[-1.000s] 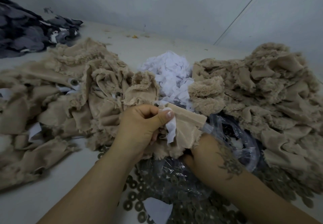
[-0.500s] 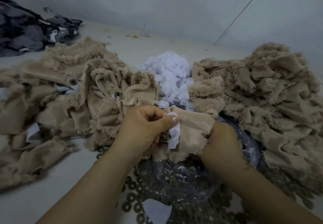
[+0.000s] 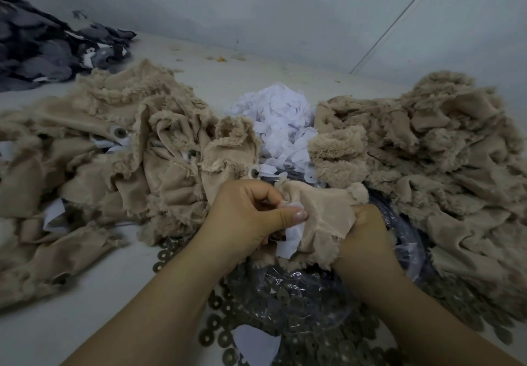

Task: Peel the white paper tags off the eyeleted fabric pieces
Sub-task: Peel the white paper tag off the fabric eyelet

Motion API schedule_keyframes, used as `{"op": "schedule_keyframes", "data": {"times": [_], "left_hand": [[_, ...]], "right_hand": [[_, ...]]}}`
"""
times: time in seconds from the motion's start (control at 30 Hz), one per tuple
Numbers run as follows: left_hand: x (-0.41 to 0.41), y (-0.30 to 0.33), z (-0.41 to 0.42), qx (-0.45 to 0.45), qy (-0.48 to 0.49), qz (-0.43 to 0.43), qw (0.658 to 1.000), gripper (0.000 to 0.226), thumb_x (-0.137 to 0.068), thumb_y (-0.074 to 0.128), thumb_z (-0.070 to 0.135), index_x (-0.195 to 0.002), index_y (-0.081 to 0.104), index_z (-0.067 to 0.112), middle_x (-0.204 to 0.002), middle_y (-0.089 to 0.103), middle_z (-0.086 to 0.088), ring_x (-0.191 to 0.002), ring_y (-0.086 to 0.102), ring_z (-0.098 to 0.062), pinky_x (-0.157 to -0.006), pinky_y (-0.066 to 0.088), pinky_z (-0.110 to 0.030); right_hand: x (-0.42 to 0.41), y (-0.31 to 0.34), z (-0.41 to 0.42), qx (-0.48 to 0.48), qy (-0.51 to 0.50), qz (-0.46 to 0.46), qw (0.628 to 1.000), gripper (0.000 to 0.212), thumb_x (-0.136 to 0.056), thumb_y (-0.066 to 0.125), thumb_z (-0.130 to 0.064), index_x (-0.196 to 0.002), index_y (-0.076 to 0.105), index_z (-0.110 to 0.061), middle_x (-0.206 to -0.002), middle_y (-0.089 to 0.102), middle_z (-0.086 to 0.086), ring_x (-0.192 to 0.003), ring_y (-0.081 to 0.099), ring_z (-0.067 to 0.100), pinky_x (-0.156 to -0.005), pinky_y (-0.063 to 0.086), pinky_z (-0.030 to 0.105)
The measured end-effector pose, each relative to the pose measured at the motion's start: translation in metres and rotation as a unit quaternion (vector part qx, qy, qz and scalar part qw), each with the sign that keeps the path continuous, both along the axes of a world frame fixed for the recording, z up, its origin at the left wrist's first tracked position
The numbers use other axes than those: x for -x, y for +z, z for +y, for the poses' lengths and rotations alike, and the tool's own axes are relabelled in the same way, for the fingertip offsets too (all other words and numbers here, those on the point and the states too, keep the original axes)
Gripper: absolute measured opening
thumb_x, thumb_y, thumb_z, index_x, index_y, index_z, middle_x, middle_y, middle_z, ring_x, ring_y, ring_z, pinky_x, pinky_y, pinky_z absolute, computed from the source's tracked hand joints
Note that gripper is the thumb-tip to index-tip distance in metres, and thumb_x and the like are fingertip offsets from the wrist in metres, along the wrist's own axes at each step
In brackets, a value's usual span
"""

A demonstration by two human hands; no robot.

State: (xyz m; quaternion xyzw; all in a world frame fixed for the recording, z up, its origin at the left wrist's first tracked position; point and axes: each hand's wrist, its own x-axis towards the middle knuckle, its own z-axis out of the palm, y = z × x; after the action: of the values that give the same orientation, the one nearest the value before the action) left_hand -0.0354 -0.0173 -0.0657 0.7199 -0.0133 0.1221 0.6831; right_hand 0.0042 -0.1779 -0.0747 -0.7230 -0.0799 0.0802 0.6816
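Beige fleece pieces (image 3: 119, 171) heap on a pale worktop (image 3: 94, 288) against a grey wall (image 3: 285, 9) as the left hand (image 3: 245, 217) pinches a white paper tag (image 3: 292, 238) on the fabric piece (image 3: 322, 217) gripped by the right hand (image 3: 362, 231), a pile of peeled tags (image 3: 279, 120) behind.

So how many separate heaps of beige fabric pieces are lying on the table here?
2: one heap on the left and one heap on the right, with the pile of white paper tags between them. The single piece held in both hands is apart from these.
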Motion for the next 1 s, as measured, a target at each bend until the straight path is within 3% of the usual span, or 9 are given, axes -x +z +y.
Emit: {"op": "schedule_keyframes", "data": {"times": [0.1, 0.27, 0.4, 0.5, 0.63, 0.7, 0.8, 0.93, 1.0], "left_hand": [[0.0, 0.0, -0.001, 0.005, 0.001, 0.006, 1.0, 0.023, -0.06, 0.081, 0.03, -0.061, 0.071, 0.009, -0.052, 0.064, 0.0, -0.041, 0.054, -0.003, -0.042, 0.043, -0.017], [-0.002, -0.002, 0.001, -0.007, 0.005, 0.005, 1.0, 0.027, -0.06, 0.082, 0.031, -0.061, 0.071, 0.007, -0.054, 0.066, -0.007, -0.043, 0.056, -0.006, -0.042, 0.044, -0.018], [-0.003, -0.004, 0.003, -0.026, 0.019, -0.008, 0.999, 0.034, -0.061, 0.082, 0.033, -0.063, 0.069, 0.002, -0.058, 0.066, -0.015, -0.045, 0.056, -0.007, -0.044, 0.045, -0.019], [-0.005, -0.006, 0.004, -0.041, 0.026, -0.016, 0.999, 0.036, -0.062, 0.082, 0.032, -0.063, 0.067, 0.0, -0.058, 0.063, -0.019, -0.045, 0.055, -0.01, -0.044, 0.046, -0.022], [-0.006, -0.01, 0.002, -0.082, 0.045, -0.025, 0.995, 0.03, -0.071, 0.085, 0.019, -0.061, 0.064, 0.001, -0.058, 0.061, -0.018, -0.048, 0.056, -0.015, -0.044, 0.047, -0.025], [-0.006, -0.012, 0.0, -0.101, 0.046, -0.035, 0.993, 0.027, -0.074, 0.083, 0.014, -0.061, 0.063, 0.001, -0.057, 0.06, -0.016, -0.049, 0.053, -0.013, -0.044, 0.046, -0.026], [-0.006, -0.013, -0.003, -0.129, 0.039, -0.045, 0.99, 0.027, -0.074, 0.084, 0.014, -0.061, 0.063, 0.001, -0.06, 0.06, -0.014, -0.051, 0.052, -0.013, -0.048, 0.048, -0.032], [-0.004, -0.012, -0.003, -0.123, 0.024, -0.036, 0.991, 0.025, -0.071, 0.086, 0.011, -0.063, 0.065, 0.0, -0.061, 0.061, -0.014, -0.05, 0.051, -0.009, -0.049, 0.047, -0.022], [-0.004, -0.011, -0.002, -0.102, 0.021, -0.031, 0.994, 0.028, -0.067, 0.088, 0.015, -0.064, 0.066, 0.0, -0.062, 0.063, -0.015, -0.05, 0.054, -0.014, -0.05, 0.05, -0.026]], "right_hand": [[-0.003, 0.004, -0.004, -0.114, -0.026, 0.069, 0.991, 0.045, -0.092, 0.044, 0.021, -0.06, 0.046, -0.01, -0.058, 0.046, -0.004, -0.04, 0.053, -0.003, -0.044, 0.04, 0.004], [0.0, 0.003, -0.003, -0.106, 0.005, 0.055, 0.993, 0.033, -0.092, 0.049, 0.02, -0.069, 0.063, 0.0, -0.052, 0.053, 0.003, -0.04, 0.053, 0.002, -0.044, 0.046, 0.012], [0.005, 0.003, -0.009, -0.14, 0.004, 0.04, 0.989, 0.018, -0.092, 0.062, 0.007, -0.078, 0.072, 0.011, -0.078, 0.063, 0.043, -0.074, 0.065, 0.051, -0.067, 0.058, 0.058], [0.002, 0.001, -0.012, -0.187, -0.007, 0.058, 0.981, 0.029, -0.09, 0.055, 0.013, -0.067, 0.049, 0.029, -0.069, 0.046, 0.052, -0.051, 0.06, 0.003, -0.055, 0.046, 0.006], [0.011, 0.003, -0.002, -0.062, 0.052, -0.057, 0.995, 0.081, -0.07, 0.076, -0.065, -0.062, 0.053, 0.012, -0.056, 0.044, 0.037, -0.047, 0.046, 0.028, -0.047, 0.04, 0.028], [0.007, -0.002, -0.001, -0.036, 0.026, -0.078, 0.996, 0.054, -0.073, 0.082, -0.049, -0.061, 0.065, 0.001, -0.056, 0.059, 0.023, -0.047, 0.057, 0.028, -0.044, 0.048, 0.028], [0.003, -0.007, -0.002, -0.032, 0.006, -0.041, 0.999, 0.055, -0.07, 0.081, -0.032, -0.087, 0.065, 0.017, -0.093, 0.062, 0.045, -0.08, 0.062, 0.059, -0.065, 0.056, 0.064], [0.001, -0.003, -0.004, -0.071, 0.033, -0.003, 0.997, 0.036, -0.068, 0.079, -0.021, -0.094, 0.077, 0.002, -0.096, 0.076, 0.021, -0.09, 0.075, 0.034, -0.079, 0.063, 0.04], [0.001, -0.003, -0.004, -0.056, 0.019, -0.003, 0.998, 0.036, -0.064, 0.08, -0.026, -0.09, 0.078, -0.001, -0.091, 0.077, 0.018, -0.086, 0.076, 0.033, -0.078, 0.063, 0.044]]}}
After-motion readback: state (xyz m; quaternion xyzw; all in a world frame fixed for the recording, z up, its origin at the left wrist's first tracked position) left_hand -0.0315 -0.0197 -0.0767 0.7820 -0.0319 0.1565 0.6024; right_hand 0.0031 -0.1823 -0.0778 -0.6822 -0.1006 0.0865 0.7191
